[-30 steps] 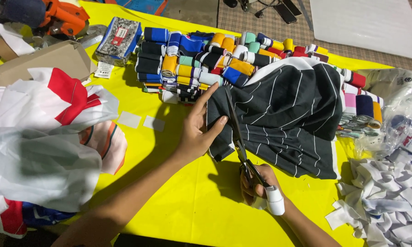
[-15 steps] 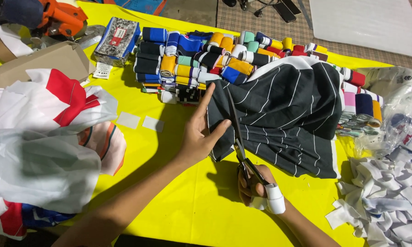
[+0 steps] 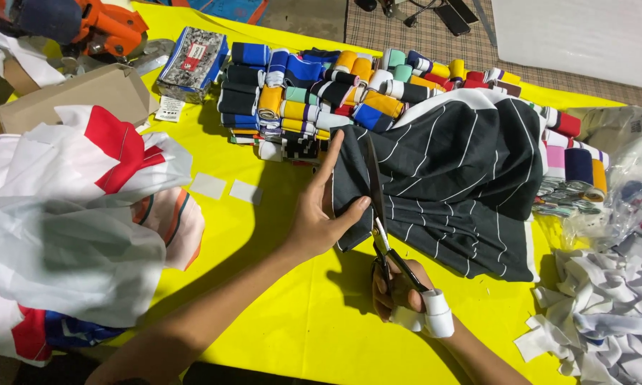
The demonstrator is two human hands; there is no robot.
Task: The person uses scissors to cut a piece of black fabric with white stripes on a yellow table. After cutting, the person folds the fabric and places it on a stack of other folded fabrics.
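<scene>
On the yellow table cover (image 3: 278, 335), centre frame: black pinstriped fabric (image 3: 463, 185) lies bunched, its left edge facing the hands. Left hand (image 3: 319, 214) is open and flat, fingers stretched, palm pressing the fabric's left edge down; nothing gripped. Right hand (image 3: 401, 292) is closed through the handles of long scissors (image 3: 379, 214), thumb wrapped in white tape. Blades point away from the person and run along the fabric edge, just beside the left thumb; blades look nearly together, can't tell if cloth sits between them.

Behind the fabric: stack of folded rib-knit trims (image 3: 314, 93) in many colours, touching the fabric's far edge. More folded trims (image 3: 577, 167) at the fabric's right. Far left: white and red garments (image 3: 71, 207), cardboard box (image 3: 71, 93) behind them. Two small white labels (image 3: 228, 190) lie between garments and left hand. Bottom right: heap of white cloth strips (image 3: 606, 314), well apart from the scissors.
</scene>
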